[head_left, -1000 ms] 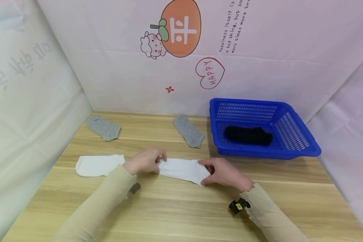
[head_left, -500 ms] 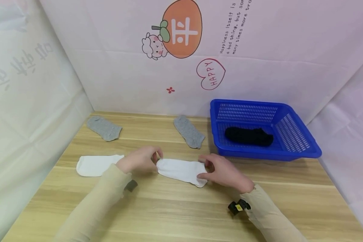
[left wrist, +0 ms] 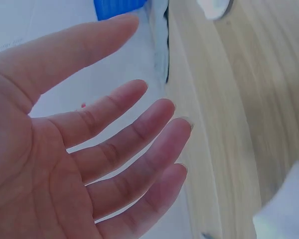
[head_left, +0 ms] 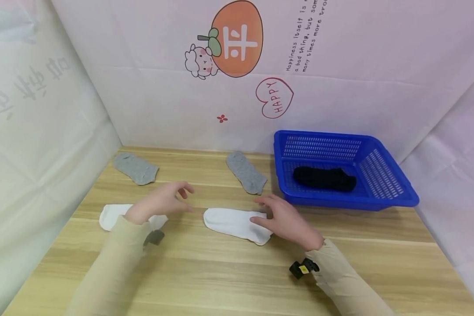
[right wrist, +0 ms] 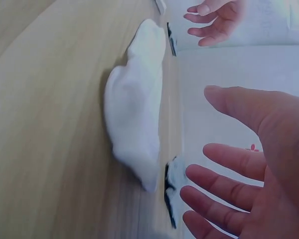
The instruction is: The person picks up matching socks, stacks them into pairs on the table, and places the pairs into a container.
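Observation:
A white sock (head_left: 230,223) lies flat on the table in the middle of the head view. Over its right end hovers my right hand (head_left: 290,221), fingers relaxed and apart; the right wrist view shows the same sock (right wrist: 137,99) beyond bare, spread fingers. My left hand (head_left: 155,204) is raised above a second white sock (head_left: 112,215), partly covering it in the head view. In the left wrist view the left palm (left wrist: 45,174) faces the camera, with nothing between the loosely extended fingers.
Two grey socks lie farther back, one grey sock (head_left: 136,168) at left and another grey sock (head_left: 246,172) near the middle. A blue basket (head_left: 347,201) stands at the back right, holding black socks (head_left: 323,178). White printed cloth (head_left: 162,101) encloses the table's back and sides.
My left hand has let go of the middle white sock and moved left, above the other white sock. The right hand has loosened from its end of the sock and opened.

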`<move>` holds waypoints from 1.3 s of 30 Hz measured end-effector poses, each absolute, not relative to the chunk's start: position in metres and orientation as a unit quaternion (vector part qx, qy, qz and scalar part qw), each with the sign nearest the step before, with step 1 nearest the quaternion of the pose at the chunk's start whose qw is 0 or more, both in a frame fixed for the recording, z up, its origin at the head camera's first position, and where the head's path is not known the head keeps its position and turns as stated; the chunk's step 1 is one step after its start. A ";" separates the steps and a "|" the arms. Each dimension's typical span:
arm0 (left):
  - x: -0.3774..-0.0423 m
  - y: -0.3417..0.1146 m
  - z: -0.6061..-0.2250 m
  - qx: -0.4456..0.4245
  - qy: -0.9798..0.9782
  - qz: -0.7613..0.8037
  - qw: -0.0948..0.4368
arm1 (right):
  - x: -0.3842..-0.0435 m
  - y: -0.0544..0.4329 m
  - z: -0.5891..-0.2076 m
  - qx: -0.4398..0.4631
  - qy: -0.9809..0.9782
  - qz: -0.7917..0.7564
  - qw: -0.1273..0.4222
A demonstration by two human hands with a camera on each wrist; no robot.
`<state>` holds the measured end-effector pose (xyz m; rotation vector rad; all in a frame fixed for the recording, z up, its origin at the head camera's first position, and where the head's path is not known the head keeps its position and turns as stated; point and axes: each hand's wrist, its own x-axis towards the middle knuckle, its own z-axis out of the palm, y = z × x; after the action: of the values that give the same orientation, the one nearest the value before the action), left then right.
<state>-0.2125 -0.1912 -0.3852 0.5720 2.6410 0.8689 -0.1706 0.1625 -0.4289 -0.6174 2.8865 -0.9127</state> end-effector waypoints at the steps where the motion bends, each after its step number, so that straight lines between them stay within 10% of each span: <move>1: -0.212 -0.195 -0.384 0.198 0.919 0.306 0.147 | -0.171 0.161 -0.428 -0.200 0.933 -0.297 0.024; 39: -0.195 -0.315 -0.340 0.120 0.946 0.286 0.092 | -0.209 0.065 -0.378 -0.258 0.904 -0.341 -0.005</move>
<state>-0.1955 -0.3145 -0.3402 0.3556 2.8107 0.8492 -0.2094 0.0648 -0.3784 -0.8133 2.8488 -1.0744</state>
